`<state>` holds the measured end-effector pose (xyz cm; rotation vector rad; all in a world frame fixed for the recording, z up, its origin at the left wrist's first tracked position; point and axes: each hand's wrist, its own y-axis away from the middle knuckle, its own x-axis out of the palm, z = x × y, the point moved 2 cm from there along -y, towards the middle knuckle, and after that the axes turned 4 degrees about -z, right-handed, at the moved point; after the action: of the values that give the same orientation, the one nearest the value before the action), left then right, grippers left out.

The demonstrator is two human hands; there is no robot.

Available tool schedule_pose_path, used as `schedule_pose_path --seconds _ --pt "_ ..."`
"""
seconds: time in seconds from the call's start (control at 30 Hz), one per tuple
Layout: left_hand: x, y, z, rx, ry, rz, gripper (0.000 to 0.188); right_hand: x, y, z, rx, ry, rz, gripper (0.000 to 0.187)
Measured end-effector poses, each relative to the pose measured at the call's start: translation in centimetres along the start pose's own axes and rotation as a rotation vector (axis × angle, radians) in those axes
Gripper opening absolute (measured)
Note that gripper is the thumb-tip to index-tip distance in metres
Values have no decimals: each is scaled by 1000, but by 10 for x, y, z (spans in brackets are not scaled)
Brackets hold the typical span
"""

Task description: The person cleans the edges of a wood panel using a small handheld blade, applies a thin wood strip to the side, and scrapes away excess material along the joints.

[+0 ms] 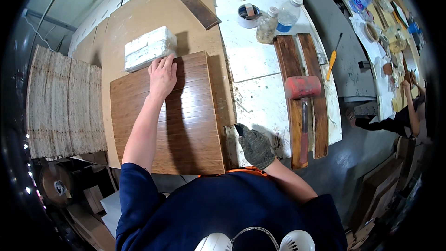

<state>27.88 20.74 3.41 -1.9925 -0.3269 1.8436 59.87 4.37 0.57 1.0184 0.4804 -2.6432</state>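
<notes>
A stack of brown wood planks (195,111) lies on cardboard in front of me, its long seams running crosswise. My left hand (163,75), bare, reaches over its far part. The fingers are apart and touch the near side of a white wrapped block (151,46). My right hand (255,148) wears a grey-green patterned glove and is beside the near right corner of the planks. Its fingers are closed, and a small dark piece (239,129) shows at their tips; I cannot make out what it is.
Right of the planks, a red-headed mallet (303,87) lies across two dark boards (320,130). Bottles (289,14), a small tub (249,16) and a yellow-handled screwdriver (331,62) are farther off. Stacked strips (65,102) stand left. Another person (409,111) works at the far right bench.
</notes>
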Motion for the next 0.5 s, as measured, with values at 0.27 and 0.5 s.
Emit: schedule_pose_path --seconds 0.27,0.5 --pt "10 -15 -17 -89 13 -24 24 -14 -105 7 -141 320 73 32" --pt "19 -11 -18 -222 154 -67 13 -13 -193 -3 -272 464 175 23"
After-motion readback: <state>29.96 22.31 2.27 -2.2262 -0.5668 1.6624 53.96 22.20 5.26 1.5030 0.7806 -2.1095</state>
